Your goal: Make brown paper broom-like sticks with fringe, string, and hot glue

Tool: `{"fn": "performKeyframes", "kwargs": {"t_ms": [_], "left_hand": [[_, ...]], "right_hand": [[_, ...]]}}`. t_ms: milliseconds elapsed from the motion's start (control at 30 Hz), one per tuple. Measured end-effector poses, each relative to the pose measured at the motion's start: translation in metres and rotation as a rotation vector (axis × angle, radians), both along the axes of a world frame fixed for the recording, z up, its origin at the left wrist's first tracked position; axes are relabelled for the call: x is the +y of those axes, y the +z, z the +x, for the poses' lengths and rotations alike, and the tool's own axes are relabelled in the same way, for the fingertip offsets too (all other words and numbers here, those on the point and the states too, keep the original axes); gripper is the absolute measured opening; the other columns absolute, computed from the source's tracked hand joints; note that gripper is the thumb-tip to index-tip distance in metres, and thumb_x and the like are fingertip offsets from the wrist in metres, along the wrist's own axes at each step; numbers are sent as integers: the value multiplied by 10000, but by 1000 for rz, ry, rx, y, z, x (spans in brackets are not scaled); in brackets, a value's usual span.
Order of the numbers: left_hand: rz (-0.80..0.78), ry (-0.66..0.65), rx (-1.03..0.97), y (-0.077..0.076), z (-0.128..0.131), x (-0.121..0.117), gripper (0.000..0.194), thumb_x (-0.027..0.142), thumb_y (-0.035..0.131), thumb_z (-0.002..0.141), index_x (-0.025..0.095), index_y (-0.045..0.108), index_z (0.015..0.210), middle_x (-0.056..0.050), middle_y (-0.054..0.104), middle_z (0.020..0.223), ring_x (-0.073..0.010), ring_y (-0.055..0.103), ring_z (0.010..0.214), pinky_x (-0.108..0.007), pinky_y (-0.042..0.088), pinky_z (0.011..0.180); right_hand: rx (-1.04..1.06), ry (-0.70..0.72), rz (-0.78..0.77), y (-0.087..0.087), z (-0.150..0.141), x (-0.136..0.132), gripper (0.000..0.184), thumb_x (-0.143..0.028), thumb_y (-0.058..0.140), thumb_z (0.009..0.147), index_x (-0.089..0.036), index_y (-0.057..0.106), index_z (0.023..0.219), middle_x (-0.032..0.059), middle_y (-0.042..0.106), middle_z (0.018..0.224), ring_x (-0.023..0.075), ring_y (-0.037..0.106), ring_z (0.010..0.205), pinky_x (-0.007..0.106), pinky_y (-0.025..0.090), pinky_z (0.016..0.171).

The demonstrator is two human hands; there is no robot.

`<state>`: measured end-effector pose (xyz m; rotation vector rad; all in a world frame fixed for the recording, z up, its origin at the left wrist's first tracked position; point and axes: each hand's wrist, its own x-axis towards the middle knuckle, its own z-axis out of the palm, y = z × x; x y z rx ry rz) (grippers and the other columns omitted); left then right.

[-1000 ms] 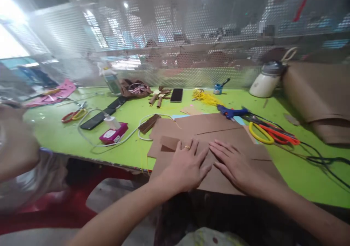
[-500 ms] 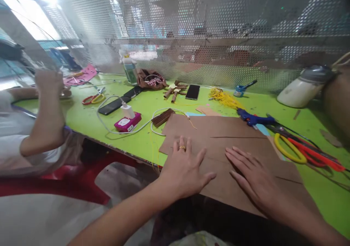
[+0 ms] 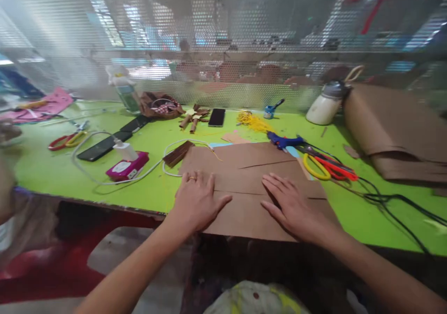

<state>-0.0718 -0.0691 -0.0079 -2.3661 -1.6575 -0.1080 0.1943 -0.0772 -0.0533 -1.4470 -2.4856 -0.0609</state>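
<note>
Several sheets of brown paper [image 3: 240, 211] lie at the front edge of the green table, with slits or seams across them. My left hand [image 3: 197, 200] rests flat on the left part of the paper, fingers spread, a ring on one finger. On the right part lies my right hand [image 3: 288, 204], palm down with the thumb apart from the fingers. Neither hand grips anything. Just past the paper's far right corner is a blue glue gun [image 3: 284, 140]. Scissors with yellow and red handles [image 3: 330, 167] lie right of the paper.
On the left stand a magenta power adapter [image 3: 127, 166] with a white plug and cable, a dark phone [image 3: 101, 146] and scissors [image 3: 68, 139]. Farther back are another phone [image 3: 217, 117], yellow string [image 3: 253, 121] and a small blue jar [image 3: 268, 112]. A rolled brown sheet [image 3: 398, 127] lies right.
The view swung right and then back left. My left hand has slid left over the paper, away from my right hand. The small raised paper flap by the left hand no longer shows.
</note>
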Motion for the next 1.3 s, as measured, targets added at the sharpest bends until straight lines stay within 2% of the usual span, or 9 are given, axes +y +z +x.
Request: {"fn": "performKeyframes", "kwargs": {"t_ms": [167,333,500,633,767,867,1000,1167,1300], "left_hand": [[-6,-24,6,5,-2,3,657,641,283,882,150,575,1208,-193,591,1082,-342,516,1050,-482,310,923],[-52,-70,56,16,-8,12,542,545,271,926,174,659,1002,-155,617,981,-297,545,953,-432,358,852],[-89,-59,116,23,-14,42,417,424,392,899,158,691,781,-142,634,864,-280,571,852,-381,387,749],[-218,-192,15,22,-19,71,298,388,485,833,178,693,865,-96,660,854,-224,588,779,-305,393,669],[-378,-215,-120,18,-25,89,287,415,518,790,186,681,845,-59,670,793,-196,581,713,-271,387,606],[-411,-250,-178,17,-26,90,314,452,519,783,184,682,795,-59,664,777,-198,575,718,-272,395,628],[-504,-284,-332,25,-29,83,392,524,485,808,187,680,857,-36,657,802,-174,558,716,-247,399,637],[-649,-341,-419,47,-34,75,388,510,509,808,159,656,731,1,576,659,-135,499,637,-218,357,577],[-752,-385,-497,68,-30,65,350,477,564,787,150,644,689,15,541,623,-111,471,604,-205,342,558]], "right_hand": [[-44,-140,15,8,27,-3,589,-493,365,938,-67,494,1324,159,492,1390,303,415,1303,489,350,1070],[-22,-207,59,6,63,-7,537,-456,380,942,-57,551,1258,189,537,1336,303,465,1259,460,364,1053],[25,-221,86,9,79,-2,411,-377,386,949,-88,628,1112,180,618,1191,297,530,1116,446,410,966],[-10,-253,41,17,84,9,334,-374,522,877,-130,641,1071,161,628,1046,310,531,1008,434,438,844],[24,-206,-57,25,96,22,220,-329,584,823,-150,671,916,127,625,923,265,548,905,371,431,777],[165,-135,-145,32,107,27,175,-293,553,824,-162,642,750,79,621,809,221,557,799,325,417,704],[529,-88,-337,46,115,20,244,-398,562,819,-177,631,741,15,609,721,173,545,696,283,395,629],[980,-217,-411,57,115,10,339,-482,730,663,-168,649,760,4,624,683,149,552,645,264,396,601],[1141,-287,-401,73,121,30,409,-469,799,560,-165,666,799,26,664,709,150,573,625,272,428,590]]}}
